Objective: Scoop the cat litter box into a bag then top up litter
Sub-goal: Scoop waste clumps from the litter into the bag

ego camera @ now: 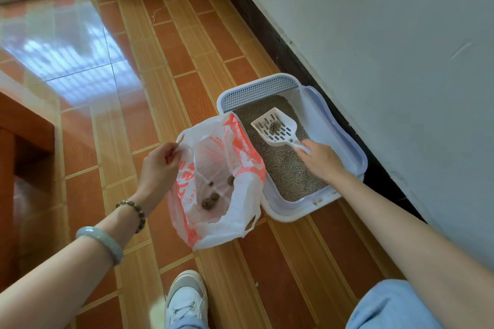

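Left hand (160,165) fingers pinch bag (216,184) rim, mouth held open beside litter box (344,136). Right hand (320,160) grips scoop (275,127) handle, clump (274,127) held level, bag at 8 o'clock for short tip.

L arm enters from 8 o'clock, forearm bare, running up toward centre. L hand (160,165) sits at about 9 o'clock of centre, back of hand to camera, wrist bent a bit, thumb and fingertips pinched shut on the bag (213,176) rim at its 11 o'clock corner. R arm enters from 4 o'clock, bare, nearly straight, reaching toward 11 o'clock. R hand (322,159) is palm-down, knuckles up, fingers curled round the scoop (275,128) handle, w/ index finger laid along it. Hands well apart, L lower-left of R. One knee shows at 5 o'clock, one foot at 6 o'clock.
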A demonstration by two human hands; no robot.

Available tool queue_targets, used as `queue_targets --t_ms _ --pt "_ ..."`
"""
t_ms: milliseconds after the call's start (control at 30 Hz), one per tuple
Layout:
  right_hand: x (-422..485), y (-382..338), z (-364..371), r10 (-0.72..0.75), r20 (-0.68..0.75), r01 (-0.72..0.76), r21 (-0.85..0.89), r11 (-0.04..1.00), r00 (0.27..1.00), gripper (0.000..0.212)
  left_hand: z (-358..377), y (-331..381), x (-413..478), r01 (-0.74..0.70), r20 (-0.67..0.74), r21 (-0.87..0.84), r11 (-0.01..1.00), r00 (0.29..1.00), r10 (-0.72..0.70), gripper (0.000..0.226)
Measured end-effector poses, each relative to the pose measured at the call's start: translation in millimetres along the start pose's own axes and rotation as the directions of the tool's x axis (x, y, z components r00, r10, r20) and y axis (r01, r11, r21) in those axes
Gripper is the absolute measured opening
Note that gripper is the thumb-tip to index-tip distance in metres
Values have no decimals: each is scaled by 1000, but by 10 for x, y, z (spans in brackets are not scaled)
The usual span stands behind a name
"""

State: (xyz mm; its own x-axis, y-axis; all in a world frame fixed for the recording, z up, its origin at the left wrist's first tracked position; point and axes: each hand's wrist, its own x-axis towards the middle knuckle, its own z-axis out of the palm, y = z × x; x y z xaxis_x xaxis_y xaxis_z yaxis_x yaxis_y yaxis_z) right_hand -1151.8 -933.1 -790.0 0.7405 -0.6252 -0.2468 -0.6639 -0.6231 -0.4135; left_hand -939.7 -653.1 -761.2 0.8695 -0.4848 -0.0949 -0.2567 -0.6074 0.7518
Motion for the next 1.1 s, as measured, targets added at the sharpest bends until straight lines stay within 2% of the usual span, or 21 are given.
queue_targets --t_ms 100,267,767,967,1100 --pt "-40 68 -73 8 -10 -8 -19 1000 1000 33 -13 11 -18 -3 -4 1 1000 1000 3 14" --pt "-42 94 -254 -2 -57 -9 -178 984 998 36 -42 17 -16 19 0 -26 999 1000 -19 17" --pt "-145 -40 -437 -9 -56 5 -75 997 998 36 -61 36 -15 50 5 -62 997 999 -49 16" --pt "-264 -454 -709 -199 -82 196 -44 980 977 31 -87 62 -36 69 0 -85 994 998 -69 17" --pt "-383 -796 -646 -359 -51 344 -184 921 932 31 -97 42 -26 76 -3 -103 992 997 -77 16"
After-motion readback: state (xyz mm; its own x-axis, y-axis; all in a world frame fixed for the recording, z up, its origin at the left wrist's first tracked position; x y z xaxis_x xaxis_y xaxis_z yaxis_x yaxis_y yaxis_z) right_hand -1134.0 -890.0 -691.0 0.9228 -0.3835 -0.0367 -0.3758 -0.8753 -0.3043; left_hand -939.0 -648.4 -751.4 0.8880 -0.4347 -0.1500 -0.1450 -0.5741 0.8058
